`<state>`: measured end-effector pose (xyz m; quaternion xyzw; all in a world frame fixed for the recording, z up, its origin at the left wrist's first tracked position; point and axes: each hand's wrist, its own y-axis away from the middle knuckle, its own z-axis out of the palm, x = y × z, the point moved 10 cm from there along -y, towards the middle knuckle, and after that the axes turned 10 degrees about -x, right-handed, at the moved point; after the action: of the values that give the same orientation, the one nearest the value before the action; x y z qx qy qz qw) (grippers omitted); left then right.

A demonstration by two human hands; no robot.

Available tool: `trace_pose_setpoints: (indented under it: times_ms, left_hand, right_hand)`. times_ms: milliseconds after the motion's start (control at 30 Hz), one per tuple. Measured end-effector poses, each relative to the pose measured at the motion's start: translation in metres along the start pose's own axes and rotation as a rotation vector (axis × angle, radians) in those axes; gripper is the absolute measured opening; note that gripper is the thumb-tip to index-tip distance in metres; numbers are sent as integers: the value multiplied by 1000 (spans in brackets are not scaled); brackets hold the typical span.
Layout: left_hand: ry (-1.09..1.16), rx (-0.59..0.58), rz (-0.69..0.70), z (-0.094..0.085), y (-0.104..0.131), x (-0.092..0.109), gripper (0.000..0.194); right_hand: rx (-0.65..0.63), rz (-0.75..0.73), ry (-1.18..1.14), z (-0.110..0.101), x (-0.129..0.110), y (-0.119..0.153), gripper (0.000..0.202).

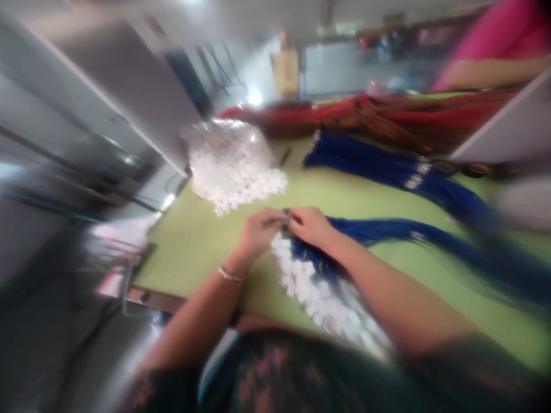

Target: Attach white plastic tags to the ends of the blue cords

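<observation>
My left hand [258, 229] and my right hand [310, 225] meet over the table, fingertips nearly touching. Both are closed in a pinch. A bit of blue wire shows between them, and my right fingers grip it; what sits in my left fingertips is too small and blurred to name. A bundle of blue wires [379, 229] runs off to the right from behind my right hand. Below the hands, more blue wires end in a row of small white plastic pieces [314, 292], like connector housings, partly hidden by my right forearm.
A clear plastic bag [228, 135] spills loose white pieces [249, 186] on the green tabletop [193, 241]. Behind lie a tied blue wire bundle [365, 158] and long red and brown wires [344, 112]. Tape rolls [476, 169] sit right. A person in a pink sleeve [499, 34] is beyond.
</observation>
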<state>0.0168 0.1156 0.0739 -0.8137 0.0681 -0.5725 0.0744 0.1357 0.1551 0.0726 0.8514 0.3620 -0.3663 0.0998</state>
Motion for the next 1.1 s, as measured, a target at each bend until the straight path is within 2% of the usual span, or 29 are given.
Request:
trace_pose_setpoints:
  times_ms: [100,233,400,533,633,733,800,867,933,1000,1100]
  left_hand:
    - [-45,18,-14,-1,0,-1,9]
    - [-21,40,-71,-3,1,-10,14]
    - [-89,-22,28,6,1,8,7]
    - [-55,-55,20,4,3,14,7]
    - [-94,-218,-16,7,6,14,10]
    - [-165,-531,-55,22,20,16,18]
    - [-190,-719,-49,31,36,23,22]
    - [-199,-844,-29,38,50,34,26]
    - [-194,-900,-23,41,56,40,27]
    - [-218,-815,-70,35,43,33,21]
    - [-323,-441,-179,7,4,9,25]
  right_hand:
    - [-6,64,-78,-1,8,-1,21]
    - [-91,92,-165,4,13,-3,17]
    - [-138,55,-221,7,8,-3,18]
    - [-191,68,-266,5,8,-4,17]
    - [-167,75,-184,1,11,-6,19]
    - [-157,23,106,5,7,-8,15]
    - [-167,2,264,12,4,-7,16]
    - [-148,20,342,15,4,-6,22]
    - [-138,38,377,16,3,-5,26]
    - [-149,48,394,17,2,-4,24]
    - [-145,27,449,18,-5,-3,20]
